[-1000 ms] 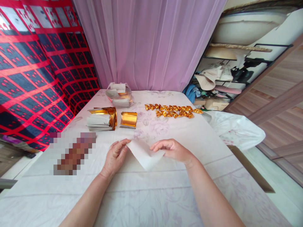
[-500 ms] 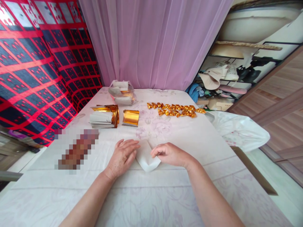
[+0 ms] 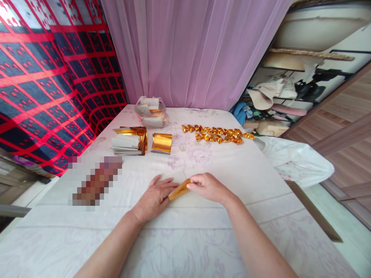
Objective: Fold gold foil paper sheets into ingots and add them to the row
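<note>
A sheet of gold-faced paper (image 3: 179, 190) lies folded on the white flowered tablecloth (image 3: 203, 235) between my hands, and only a narrow gold strip of it shows. My left hand (image 3: 156, 197) lies flat on the paper's left part, pressing it down. The fingertips of my right hand (image 3: 209, 187) pinch the strip's upper right end. Farther back sit a stack of gold and white sheets (image 3: 129, 141) and a single curled gold sheet (image 3: 162, 143). A row of several folded gold pieces (image 3: 217, 133) lies at the back right.
A clear plastic bag of paper sheets (image 3: 150, 112) stands at the table's far end in front of a pink curtain (image 3: 191, 50). A blurred patch (image 3: 97, 179) lies left of my hands. Cluttered shelves (image 3: 290, 92) are at the right and a red-checked cloth (image 3: 43, 85) at the left.
The white sheet held up between both hands has been folded over and pressed down; its gold face now shows as a narrow strip. My left hand went from pinching to lying flat.
</note>
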A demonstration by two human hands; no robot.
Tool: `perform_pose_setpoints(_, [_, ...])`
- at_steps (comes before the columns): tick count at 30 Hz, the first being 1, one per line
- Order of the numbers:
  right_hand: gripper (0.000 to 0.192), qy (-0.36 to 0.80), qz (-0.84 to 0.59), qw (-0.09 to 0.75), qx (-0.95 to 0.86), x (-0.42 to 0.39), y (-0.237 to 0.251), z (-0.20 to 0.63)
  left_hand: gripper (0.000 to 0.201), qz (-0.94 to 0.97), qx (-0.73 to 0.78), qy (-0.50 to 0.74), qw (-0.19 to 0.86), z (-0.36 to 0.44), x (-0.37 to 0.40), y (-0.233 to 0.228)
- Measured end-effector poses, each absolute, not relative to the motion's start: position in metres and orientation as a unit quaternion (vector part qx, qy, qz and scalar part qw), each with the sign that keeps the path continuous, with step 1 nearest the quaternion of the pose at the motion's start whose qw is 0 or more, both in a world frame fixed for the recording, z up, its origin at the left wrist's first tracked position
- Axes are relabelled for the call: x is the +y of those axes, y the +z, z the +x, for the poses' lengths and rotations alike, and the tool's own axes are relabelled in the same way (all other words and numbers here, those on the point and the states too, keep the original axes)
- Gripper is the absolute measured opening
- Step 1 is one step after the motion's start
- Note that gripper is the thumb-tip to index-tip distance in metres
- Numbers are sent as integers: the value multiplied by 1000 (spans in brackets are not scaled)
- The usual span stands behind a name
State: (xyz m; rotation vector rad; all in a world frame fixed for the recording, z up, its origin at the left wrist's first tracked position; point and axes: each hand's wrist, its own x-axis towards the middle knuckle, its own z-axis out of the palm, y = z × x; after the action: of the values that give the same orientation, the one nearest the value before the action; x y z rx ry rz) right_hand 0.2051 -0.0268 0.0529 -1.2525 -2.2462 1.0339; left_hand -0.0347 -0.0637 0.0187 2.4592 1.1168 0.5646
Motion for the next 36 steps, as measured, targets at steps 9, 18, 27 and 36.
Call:
perform_pose_setpoints(9, [21, 306, -555, 154, -758, -25, 41, 192, 74, 833, 442, 278, 182, -37, -62, 7])
perform_pose_setpoints(18, [20, 221, -591, 111, -768, -26, 39, 182, 41, 879, 402, 228, 119, -24, -77, 26])
perform_pose_setpoints(27, [15, 182, -614, 134, -756, -29, 26, 178, 43, 880, 426, 179, 114, -21, -78, 21])
perform_pose_setpoints(36, [34, 155, -568, 108, -801, -18, 30, 177, 42, 872, 434, 198, 107, -22, -78, 14])
